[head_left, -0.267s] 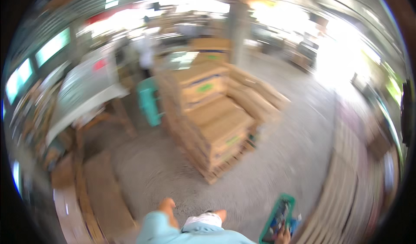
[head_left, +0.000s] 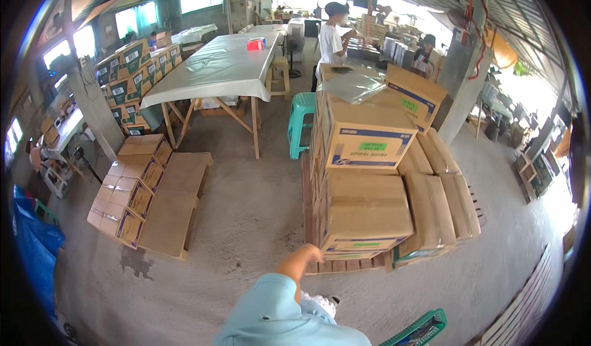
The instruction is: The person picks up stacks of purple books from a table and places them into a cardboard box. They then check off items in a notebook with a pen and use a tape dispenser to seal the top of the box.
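My left hand (head_left: 308,253) is held out in front of my light blue sleeve. In this view it overlaps the lower front corner of a stacked brown carton (head_left: 369,207). Whether it touches the carton cannot be told, and its fingers are too small and smeared to read. A green plastic basket (head_left: 425,326) with dark items in it juts in from the lower edge, right of my body. My right hand is out of the picture, so its hold on the basket is hidden.
Cartons stand on a wooden pallet (head_left: 306,192), with a teal stool (head_left: 300,124) beside them. Left are a covered table (head_left: 206,69), small cartons (head_left: 126,192) and a pallet with a flat top (head_left: 172,204). A person (head_left: 330,44) stands beyond the stack. Slats (head_left: 517,303) lie at right.
My view has swung left, so the carton stack sits farther right and the picture is sharper. My left hand has come forward beside the stack. My right hand has left the picture.
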A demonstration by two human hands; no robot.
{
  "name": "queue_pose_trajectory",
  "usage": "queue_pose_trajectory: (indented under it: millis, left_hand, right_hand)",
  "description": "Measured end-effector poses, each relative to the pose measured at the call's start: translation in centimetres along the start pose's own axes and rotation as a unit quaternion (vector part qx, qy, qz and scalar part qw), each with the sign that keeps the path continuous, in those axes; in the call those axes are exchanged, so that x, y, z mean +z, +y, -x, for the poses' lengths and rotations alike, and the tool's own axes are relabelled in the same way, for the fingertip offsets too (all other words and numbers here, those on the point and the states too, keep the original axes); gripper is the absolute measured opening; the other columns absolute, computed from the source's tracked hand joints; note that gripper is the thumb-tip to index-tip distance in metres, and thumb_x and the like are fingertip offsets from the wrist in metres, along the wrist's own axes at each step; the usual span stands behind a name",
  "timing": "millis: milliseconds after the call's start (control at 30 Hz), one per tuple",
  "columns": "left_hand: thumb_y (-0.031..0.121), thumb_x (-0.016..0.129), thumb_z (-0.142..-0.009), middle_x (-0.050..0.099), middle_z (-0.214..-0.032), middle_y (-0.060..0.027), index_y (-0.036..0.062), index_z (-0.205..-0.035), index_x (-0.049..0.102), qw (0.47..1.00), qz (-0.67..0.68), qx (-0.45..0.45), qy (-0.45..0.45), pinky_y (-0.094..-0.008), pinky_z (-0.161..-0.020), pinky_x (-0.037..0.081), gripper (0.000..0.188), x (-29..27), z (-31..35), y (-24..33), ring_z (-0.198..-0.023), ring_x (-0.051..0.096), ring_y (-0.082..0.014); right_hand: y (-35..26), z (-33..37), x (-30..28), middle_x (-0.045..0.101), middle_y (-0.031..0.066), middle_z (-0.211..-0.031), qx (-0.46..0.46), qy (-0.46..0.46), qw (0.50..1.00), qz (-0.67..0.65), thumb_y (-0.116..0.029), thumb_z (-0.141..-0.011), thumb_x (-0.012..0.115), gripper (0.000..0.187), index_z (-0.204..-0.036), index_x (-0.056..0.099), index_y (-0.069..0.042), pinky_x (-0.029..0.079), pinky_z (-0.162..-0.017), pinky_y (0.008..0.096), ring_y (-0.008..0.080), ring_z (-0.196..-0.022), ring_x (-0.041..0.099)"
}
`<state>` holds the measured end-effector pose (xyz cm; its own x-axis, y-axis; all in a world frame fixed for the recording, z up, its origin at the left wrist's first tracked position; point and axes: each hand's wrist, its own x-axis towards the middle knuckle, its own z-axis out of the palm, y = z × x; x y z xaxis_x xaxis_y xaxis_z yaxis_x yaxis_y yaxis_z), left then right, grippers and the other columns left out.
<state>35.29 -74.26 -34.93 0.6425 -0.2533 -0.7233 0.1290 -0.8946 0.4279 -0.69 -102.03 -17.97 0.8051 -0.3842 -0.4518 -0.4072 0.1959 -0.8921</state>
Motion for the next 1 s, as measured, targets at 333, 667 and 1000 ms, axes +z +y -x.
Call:
queue_pose_trajectory:
  millis: [333, 667, 1000]
  left_hand:
    - [0.037, 0.074, -0.074, 0.067, -0.109, -0.0228, 0.0011, -0.117, 0.064, 0.868, -0.093, 0.482, -0.069, -0.0477, -0.088, 0.050, 0.057, 14.3, -22.4, 57.6, -0.103, 0.064, -0.0370]
    - [0.038, 0.062, -0.085, 0.020, -0.154, -0.0274, 0.0051, -0.149, 0.026, 0.914, 0.133, 0.171, 0.343, -0.0549, -0.116, 0.012, 0.081, 6.2, -41.6, 85.6, -0.143, 0.019, -0.0432]
    - [0.056, 0.046, -0.093, -0.007, -0.157, -0.0295, -0.0008, -0.152, 0.007, 0.883, -0.002, -0.254, 0.396, -0.0485, -0.118, 0.020, 0.091, 11.1, -48.2, 96.3, -0.146, -0.004, -0.0447]
  right_hand:
    - [-25.2, -28.2, -30.7, 0.063, 0.0140, -0.111, -0.025, 0.185, 0.979, 0.087, -0.020, -0.094, 0.053, 0.044, -0.134, 0.054, -0.001, 0.050, -0.071, 0.0334, 0.0230, -0.088, 0.058]
    - [-33.0, -54.5, -70.1, 0.062, 0.0133, -0.071, -0.298, 0.335, 0.828, 0.336, -0.025, -0.097, 0.053, 0.028, -0.109, 0.065, -0.003, 0.046, -0.059, 0.0388, 0.0260, -0.061, 0.059]
    - [-53.8, -85.7, -83.6, 0.062, -0.0004, -0.079, -0.093, 0.123, 0.973, 0.171, -0.027, -0.099, 0.055, 0.029, -0.116, 0.064, -0.006, 0.046, -0.068, 0.0269, 0.0085, -0.073, 0.054]
